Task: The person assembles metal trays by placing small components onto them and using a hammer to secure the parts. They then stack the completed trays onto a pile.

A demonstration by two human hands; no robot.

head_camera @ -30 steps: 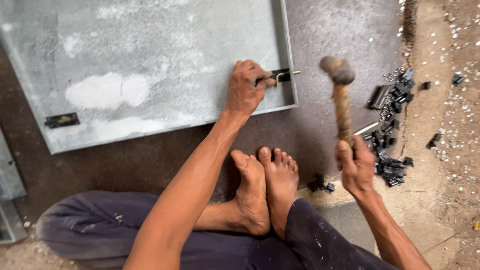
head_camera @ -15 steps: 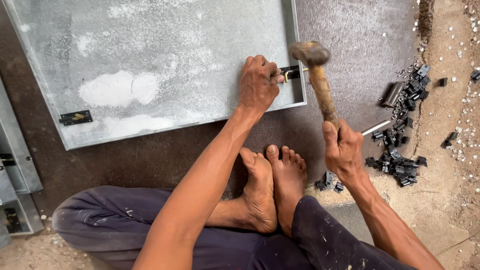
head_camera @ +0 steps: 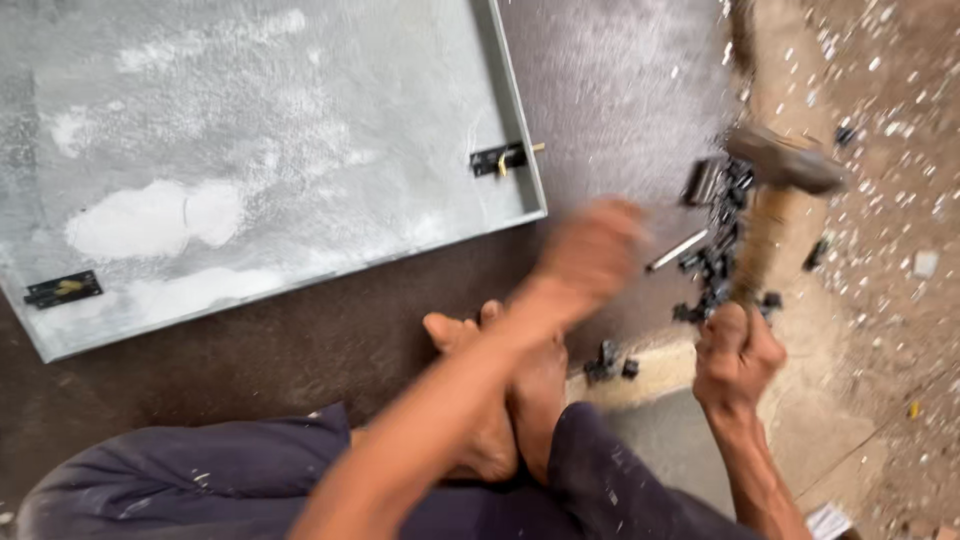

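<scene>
Grey metal panel (head_camera: 250, 150) is lying flat on dark floor, w/ a small black latch (head_camera: 62, 289) at its lower-left edge & another black latch (head_camera: 497, 158) by the rt edge. Left hand (head_camera: 592, 250) is hovering off the panel, too blurred to tell if it's clenched or loose. Right hand (head_camera: 737, 355) is gripping the wooden handle of a hammer (head_camera: 775, 190), head up, over a pile of black hardware (head_camera: 715, 265). Bare feet (head_camera: 500, 390) are resting between the arms.
</scene>
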